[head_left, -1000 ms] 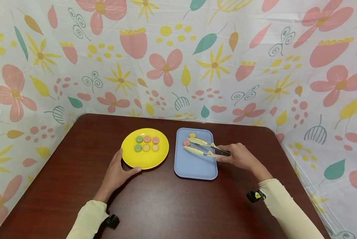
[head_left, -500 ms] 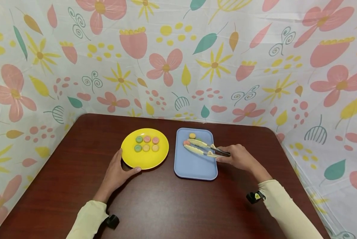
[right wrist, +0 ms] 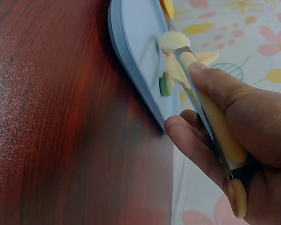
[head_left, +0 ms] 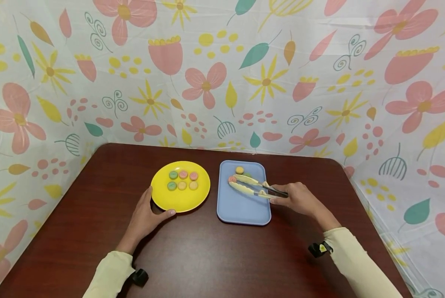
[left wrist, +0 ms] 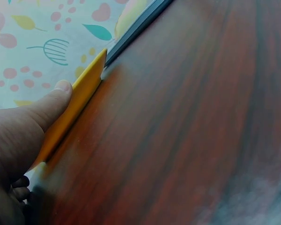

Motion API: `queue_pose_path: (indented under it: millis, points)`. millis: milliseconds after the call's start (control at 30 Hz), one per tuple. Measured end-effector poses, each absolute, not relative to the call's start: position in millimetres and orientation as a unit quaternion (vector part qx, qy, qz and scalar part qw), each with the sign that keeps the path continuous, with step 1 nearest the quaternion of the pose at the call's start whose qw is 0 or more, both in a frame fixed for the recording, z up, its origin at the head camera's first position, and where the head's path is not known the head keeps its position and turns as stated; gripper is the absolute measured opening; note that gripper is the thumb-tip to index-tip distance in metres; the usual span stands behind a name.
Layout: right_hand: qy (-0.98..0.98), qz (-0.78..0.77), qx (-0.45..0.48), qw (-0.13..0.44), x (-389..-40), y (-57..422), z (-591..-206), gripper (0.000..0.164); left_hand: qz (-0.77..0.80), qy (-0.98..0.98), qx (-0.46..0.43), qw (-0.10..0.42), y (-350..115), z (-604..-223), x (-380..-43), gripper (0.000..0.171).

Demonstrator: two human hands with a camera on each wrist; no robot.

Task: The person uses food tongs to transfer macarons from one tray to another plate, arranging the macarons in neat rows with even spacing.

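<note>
My left hand (head_left: 144, 219) holds the near-left rim of a yellow plate (head_left: 181, 203), thumb on the edge, as the left wrist view also shows. Several green, pink and yellow macarons sit on that plate in two rows. In my right hand (head_left: 296, 196) is a pair of tongs (head_left: 242, 188) with cream tips and metal arms. Their tips lie on either side of a pink macaron (head_left: 231, 179) on the blue tray (head_left: 245, 213). A yellow macaron (head_left: 239, 170) lies just behind it. Partly hidden by the tongs is a green macaron (right wrist: 166, 85).
Plate and tray stand side by side on a dark brown wooden table (head_left: 192, 256), a narrow gap between them. A flower-patterned cloth (head_left: 207, 116) hangs behind and at both sides of the table.
The tongs' arms have drawn slightly closer together around the pink macaron. More of the green macaron shows behind them. The left hand and plate have stayed put.
</note>
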State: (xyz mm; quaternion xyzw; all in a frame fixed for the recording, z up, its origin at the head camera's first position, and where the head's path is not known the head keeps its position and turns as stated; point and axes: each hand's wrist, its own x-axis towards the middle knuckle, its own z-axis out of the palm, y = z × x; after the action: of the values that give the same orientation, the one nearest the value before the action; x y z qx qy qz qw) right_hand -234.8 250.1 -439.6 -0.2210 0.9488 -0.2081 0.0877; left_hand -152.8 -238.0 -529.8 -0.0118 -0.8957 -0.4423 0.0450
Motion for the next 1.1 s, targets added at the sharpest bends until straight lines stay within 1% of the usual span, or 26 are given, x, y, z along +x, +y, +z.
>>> queue_pose_path:
  millis: [233, 600, 933, 1100]
  points:
    - [0.945, -0.223, -0.225, 0.084, -231.7, 252.4, -431.5, 0.054, -0.438, -0.898, -0.005, 0.038, -238.5, -530.8, -152.6, 0.125]
    - [0.94, -0.222, -0.249, 0.066, -231.9, 247.1, -413.5, 0.054, -0.438, -0.897, -0.015, 0.049, -239.7, -529.6, -152.7, 0.123]
    - [0.932, -0.225, -0.28, 0.048, -232.6, 229.1, -398.7, 0.057, -0.44, -0.897, -0.019, 0.051, -238.4, -529.7, -152.3, 0.122]
    - [0.927, -0.235, -0.288, 0.056, -232.1, 215.0, -393.2, 0.061, -0.439, -0.897, -0.017, 0.046, -238.3, -529.5, -152.8, 0.123]
